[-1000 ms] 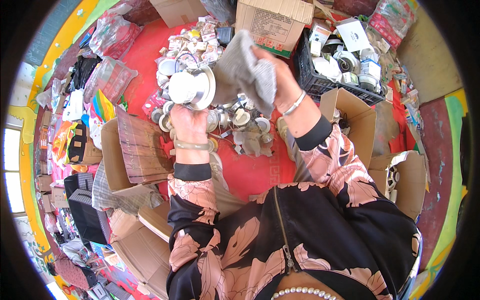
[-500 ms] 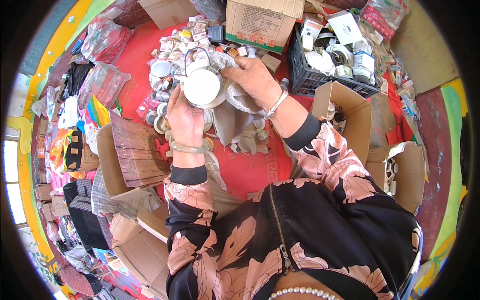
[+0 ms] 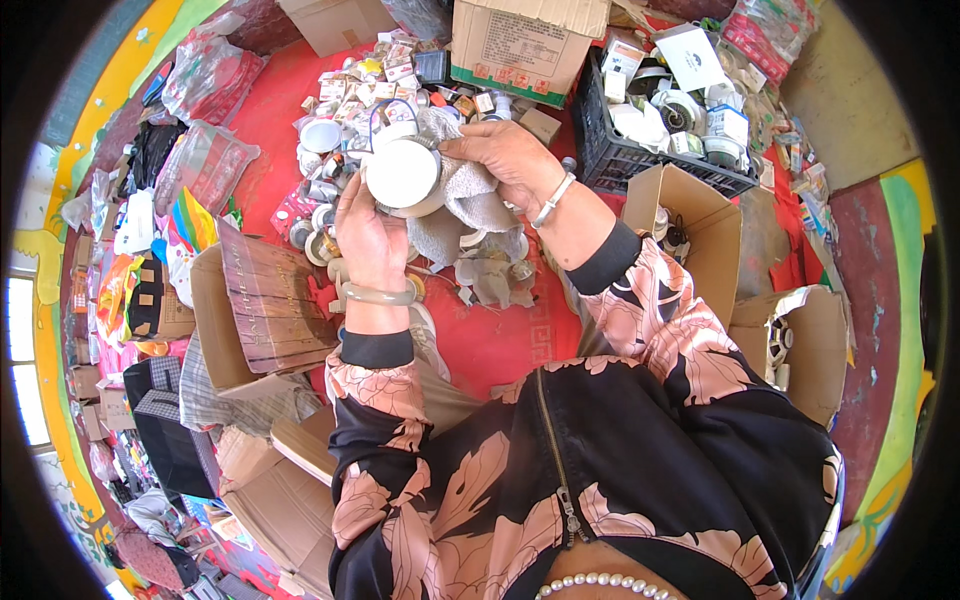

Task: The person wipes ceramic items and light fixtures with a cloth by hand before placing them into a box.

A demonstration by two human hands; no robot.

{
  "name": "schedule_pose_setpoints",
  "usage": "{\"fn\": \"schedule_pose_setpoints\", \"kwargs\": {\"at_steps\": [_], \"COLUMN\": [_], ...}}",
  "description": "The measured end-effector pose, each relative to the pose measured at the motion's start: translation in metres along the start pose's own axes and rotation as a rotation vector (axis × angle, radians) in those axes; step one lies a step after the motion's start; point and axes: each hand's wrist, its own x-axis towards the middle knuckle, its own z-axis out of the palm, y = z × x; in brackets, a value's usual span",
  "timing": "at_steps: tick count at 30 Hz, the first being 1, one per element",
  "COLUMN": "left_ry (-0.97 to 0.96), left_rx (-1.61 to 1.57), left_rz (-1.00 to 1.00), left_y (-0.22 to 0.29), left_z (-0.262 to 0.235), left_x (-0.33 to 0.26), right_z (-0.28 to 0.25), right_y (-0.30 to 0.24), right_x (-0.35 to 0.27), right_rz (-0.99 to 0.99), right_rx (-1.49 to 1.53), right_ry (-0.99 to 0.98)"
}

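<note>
A round white lamp, looking like a downlight (image 3: 403,174), is tilted up in front of me, its flat white face showing. My left hand (image 3: 372,235) is closed on its lower left rim, the thumb out of sight. Thin blue and dark wires loop above the lamp. On the upper right of its rim, my right hand (image 3: 512,160) pinches a grey knitted cloth (image 3: 468,198), which hangs below the fingers. The cloth hides part of the lamp's side. Beneath both hands lies a pile of small boxes and round lamp parts (image 3: 322,136).
A black plastic crate (image 3: 625,155) full of lamps stands at the far right. Open cardboard boxes flank me: one at left (image 3: 215,310), one at right (image 3: 705,235). A large carton (image 3: 527,50) stands behind the pile. Red sheeting (image 3: 500,345) covers the floor.
The grey cloth has shifted and bunched beside the lamp, its hanging end now higher. My right hand has moved slightly down and left along the rim; my left hand stays nearly still.
</note>
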Motion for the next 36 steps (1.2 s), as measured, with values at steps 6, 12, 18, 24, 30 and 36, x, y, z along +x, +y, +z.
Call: {"fn": "schedule_pose_setpoints", "kwargs": {"at_steps": [6,12,18,24,30,36], "left_ry": [-0.014,-0.017,0.062,0.147,0.141,0.316], "left_rx": [0.046,0.078,0.067,0.12,0.362,-0.028], "left_rz": [0.002,0.007,0.113,0.161,0.246,0.095], "left_y": [0.002,0.005,-0.004,-0.003,-0.005,0.021], "left_z": [0.005,0.005,-0.001,0.001,-0.02,-0.024], "left_x": [0.001,0.0,-0.001,-0.004,0.004,0.014], "right_z": [-0.011,-0.003,-0.002,0.003,0.007,-0.007], "right_y": [0.005,0.004,0.01,0.022,0.043,0.018], "right_x": [0.004,0.002,0.005,0.01,0.005,-0.001], "right_rz": [-0.394,-0.19,-0.212,-0.189,-0.048,-0.064], "right_rx": [-0.676,-0.201,-0.361,-0.406,-0.381,-1.149], "right_ry": [0.037,0.022,0.043,0.06,0.034,-0.596]}}
